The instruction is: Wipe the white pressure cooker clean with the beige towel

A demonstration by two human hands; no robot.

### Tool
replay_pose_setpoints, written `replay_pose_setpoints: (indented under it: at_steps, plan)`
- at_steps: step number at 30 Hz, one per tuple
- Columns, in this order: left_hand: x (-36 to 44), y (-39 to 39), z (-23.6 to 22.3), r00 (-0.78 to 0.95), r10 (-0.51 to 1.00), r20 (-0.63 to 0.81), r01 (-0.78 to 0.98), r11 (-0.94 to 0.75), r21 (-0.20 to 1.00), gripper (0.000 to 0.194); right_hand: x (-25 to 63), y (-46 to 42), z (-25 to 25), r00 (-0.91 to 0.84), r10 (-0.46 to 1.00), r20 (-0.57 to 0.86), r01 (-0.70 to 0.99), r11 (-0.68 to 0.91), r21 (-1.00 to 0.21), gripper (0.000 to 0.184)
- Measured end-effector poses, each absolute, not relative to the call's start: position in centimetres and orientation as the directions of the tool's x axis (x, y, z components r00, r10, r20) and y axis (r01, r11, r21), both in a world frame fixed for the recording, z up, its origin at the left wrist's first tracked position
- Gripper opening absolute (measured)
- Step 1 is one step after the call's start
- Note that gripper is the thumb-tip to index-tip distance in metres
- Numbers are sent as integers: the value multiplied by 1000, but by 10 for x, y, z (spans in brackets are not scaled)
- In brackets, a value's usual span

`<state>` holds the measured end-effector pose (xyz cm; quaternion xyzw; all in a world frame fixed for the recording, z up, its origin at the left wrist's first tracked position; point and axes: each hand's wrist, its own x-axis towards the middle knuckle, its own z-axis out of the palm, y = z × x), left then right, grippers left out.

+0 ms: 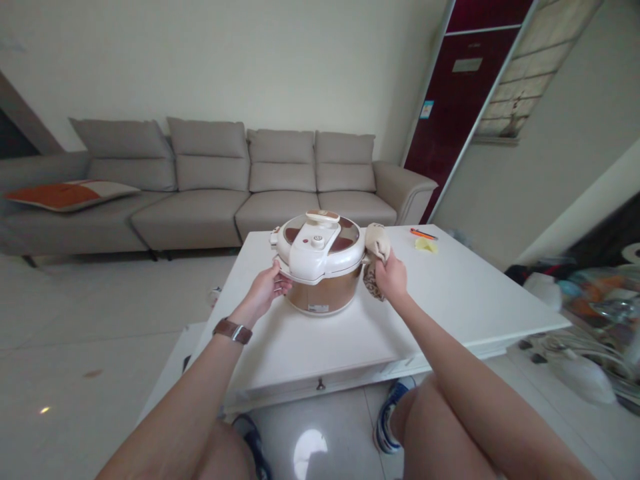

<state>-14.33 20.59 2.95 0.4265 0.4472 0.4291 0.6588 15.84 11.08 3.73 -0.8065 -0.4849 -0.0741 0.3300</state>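
A white and brown electric pressure cooker (320, 293) stands upright on the white coffee table, its lid in place with a brown and white handle on top. My left hand (265, 288) is closed on the cooker's left edge, thumb up at the white rim and fingers curled below it. In my right hand (392, 279) is a bunched beige patterned cloth (377, 243), pressed against the cooker's right side. Part of the cloth hangs down below my fingers.
The table (450, 293) also carries an orange pen (423, 234) and a yellow paper scrap (426, 246) at its far right. Behind it runs a grey sofa (277, 210) with an orange cushion (55, 195). Bagged clutter (613, 313) lies on the right.
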Motion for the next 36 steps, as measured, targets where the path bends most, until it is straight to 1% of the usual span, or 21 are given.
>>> replay_pose_setpoints:
  at_steps: [4, 7, 18, 23, 25, 27, 30, 31, 33, 35, 36]
  plan:
    - [-144, 207, 30, 233, 945, -228, -179, 272, 946, 44, 170, 119, 26, 551, 697, 459, 762, -196, -617, 50]
    - [-144, 206, 30, 236, 945, -226, -173, 270, 947, 45, 176, 123, 18, 575, 679, 457, 708, -133, -693, 53]
    - [-146, 210, 24, 255, 945, -204, -173, 252, 952, 49, 195, 135, -13, 645, 661, 383, 565, -75, -822, 54]
    - [-147, 211, 23, 262, 942, -210, -154, 255, 955, 53, 204, 139, -15, 761, 568, 314, 437, -91, -895, 48]
    - [-147, 211, 23, 268, 941, -208, -150, 254, 955, 54, 204, 138, -7, 785, 519, 337, 426, -58, -903, 49]
    - [-147, 211, 23, 268, 941, -208, -149, 254, 956, 54, 201, 136, 4, 780, 466, 418, 465, 15, -885, 53]
    - [-146, 211, 23, 262, 941, -215, -147, 259, 955, 53, 191, 129, 22, 720, 412, 559, 580, 85, -810, 55]
    - [-146, 212, 23, 261, 941, -216, -144, 260, 955, 53, 186, 126, 27, 678, 429, 596, 628, 82, -774, 54]
    - [-146, 212, 23, 259, 942, -214, -140, 256, 956, 54, 172, 119, 33, 547, 521, 655, 738, 69, -671, 48]
    - [-146, 212, 23, 257, 944, -206, -138, 247, 959, 55, 156, 114, 35, 328, 645, 690, 851, 117, -513, 45]
    - [-146, 211, 23, 257, 945, -201, -138, 242, 961, 56, 149, 113, 35, 206, 688, 696, 892, 161, -422, 47]
